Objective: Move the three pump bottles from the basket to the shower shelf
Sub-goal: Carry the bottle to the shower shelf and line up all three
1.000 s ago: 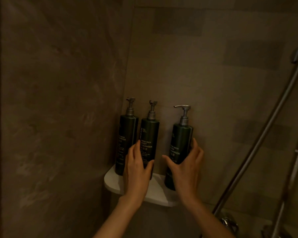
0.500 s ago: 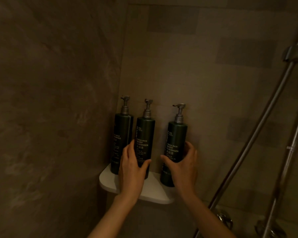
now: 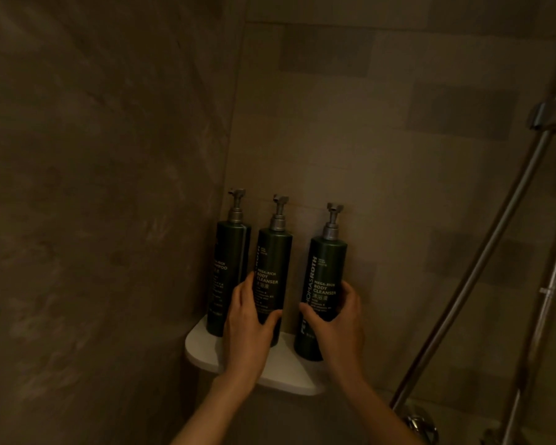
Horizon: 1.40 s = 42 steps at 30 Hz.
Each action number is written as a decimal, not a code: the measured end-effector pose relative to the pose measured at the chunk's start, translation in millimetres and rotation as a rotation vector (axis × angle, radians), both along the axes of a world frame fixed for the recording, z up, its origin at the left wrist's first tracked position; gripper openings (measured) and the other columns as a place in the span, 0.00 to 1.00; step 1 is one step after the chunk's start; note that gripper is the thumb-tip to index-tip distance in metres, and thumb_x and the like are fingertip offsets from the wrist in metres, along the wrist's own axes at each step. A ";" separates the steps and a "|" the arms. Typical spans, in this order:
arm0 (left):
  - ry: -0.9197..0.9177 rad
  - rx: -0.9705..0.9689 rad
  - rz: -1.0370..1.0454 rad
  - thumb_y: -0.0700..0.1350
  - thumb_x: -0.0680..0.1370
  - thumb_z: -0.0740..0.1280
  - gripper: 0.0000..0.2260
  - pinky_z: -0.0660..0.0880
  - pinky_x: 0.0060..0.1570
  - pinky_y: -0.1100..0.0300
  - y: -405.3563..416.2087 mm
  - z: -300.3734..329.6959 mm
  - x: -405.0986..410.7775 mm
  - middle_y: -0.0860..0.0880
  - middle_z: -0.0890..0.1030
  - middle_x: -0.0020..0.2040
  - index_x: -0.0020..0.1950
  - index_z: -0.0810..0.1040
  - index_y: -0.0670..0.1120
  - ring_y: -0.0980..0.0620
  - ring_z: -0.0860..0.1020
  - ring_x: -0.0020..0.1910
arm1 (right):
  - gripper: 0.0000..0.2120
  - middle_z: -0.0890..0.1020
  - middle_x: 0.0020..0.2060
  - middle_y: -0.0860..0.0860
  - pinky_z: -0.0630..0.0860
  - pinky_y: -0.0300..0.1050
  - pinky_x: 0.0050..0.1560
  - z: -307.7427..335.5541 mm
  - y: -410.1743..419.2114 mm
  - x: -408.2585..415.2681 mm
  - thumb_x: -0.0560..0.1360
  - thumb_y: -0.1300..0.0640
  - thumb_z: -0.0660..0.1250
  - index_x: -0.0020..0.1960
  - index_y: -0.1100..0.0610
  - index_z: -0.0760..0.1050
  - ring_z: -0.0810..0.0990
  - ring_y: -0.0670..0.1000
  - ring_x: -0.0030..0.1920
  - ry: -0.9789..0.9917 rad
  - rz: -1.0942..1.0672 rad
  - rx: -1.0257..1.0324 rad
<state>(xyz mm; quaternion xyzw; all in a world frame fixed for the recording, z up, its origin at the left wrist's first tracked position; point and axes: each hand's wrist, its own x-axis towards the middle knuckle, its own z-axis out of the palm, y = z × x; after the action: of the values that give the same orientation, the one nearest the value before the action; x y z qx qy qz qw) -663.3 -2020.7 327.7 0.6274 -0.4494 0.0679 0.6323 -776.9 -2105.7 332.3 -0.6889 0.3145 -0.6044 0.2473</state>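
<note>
Left hand [image 3: 247, 329] wrapped around the lower body of the middle pump bottle [image 3: 272, 277], thumb across the front below the label; right hand [image 3: 337, 319] curled the same way around the right pump bottle [image 3: 323, 293], thumb in front, fingers behind. Both bottles upright on the white corner shower shelf [image 3: 286, 374], low in the centre of the frame, with the left pump bottle [image 3: 227, 274] untouched beside the left wall. All three off the basket, which is out of view, so only final squaring up appears to remain. To finish well: keep bases flat on the shelf, turn each bottle by the body rather than by the pump, bring labels forward, leave small even gaps. Watch the right bottle, near the shelf's outer edge: slide inward before loosening either grip, then release one hand at a time. Avoid the metal shower rail [image 3: 482, 271] at right when withdrawing.
</note>
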 end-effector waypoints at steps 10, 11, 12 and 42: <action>-0.007 -0.006 -0.009 0.43 0.72 0.71 0.35 0.66 0.67 0.55 -0.8 0.7 -1.8 0.49 0.65 0.71 0.74 0.58 0.50 0.52 0.66 0.69 | 0.37 0.73 0.58 0.43 0.73 0.43 0.51 0.1 2.4 -0.4 0.64 0.49 0.77 0.67 0.46 0.63 0.75 0.45 0.55 0.020 0.037 0.007; -0.007 -0.007 -0.010 0.43 0.72 0.71 0.34 0.66 0.67 0.54 -0.3 0.9 -2.1 0.49 0.66 0.71 0.74 0.58 0.49 0.52 0.66 0.69 | 0.36 0.73 0.57 0.42 0.73 0.42 0.50 1.0 3.5 0.4 0.64 0.49 0.77 0.67 0.45 0.63 0.75 0.44 0.55 0.019 0.040 0.006; -0.008 -0.007 -0.008 0.43 0.72 0.71 0.34 0.67 0.67 0.54 0.2 1.3 -2.5 0.49 0.65 0.71 0.74 0.58 0.49 0.52 0.66 0.69 | 0.36 0.72 0.56 0.40 0.72 0.39 0.49 1.9 4.9 1.5 0.63 0.48 0.77 0.66 0.44 0.64 0.75 0.42 0.53 0.016 0.045 0.005; -0.017 0.020 -0.024 0.44 0.72 0.71 0.34 0.67 0.66 0.55 2.4 2.5 -0.2 0.48 0.64 0.72 0.74 0.58 0.48 0.51 0.66 0.69 | 0.33 0.70 0.53 0.41 0.66 0.28 0.43 5.7 10.0 5.8 0.68 0.53 0.75 0.69 0.49 0.64 0.72 0.37 0.49 0.063 0.081 0.014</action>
<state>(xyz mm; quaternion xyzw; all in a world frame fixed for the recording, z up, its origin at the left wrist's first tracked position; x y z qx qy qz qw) -663.4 -2018.3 330.2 0.6278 -0.4629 0.0612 0.6227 -771.1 -2095.7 337.9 -0.7179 0.2983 -0.5699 0.2662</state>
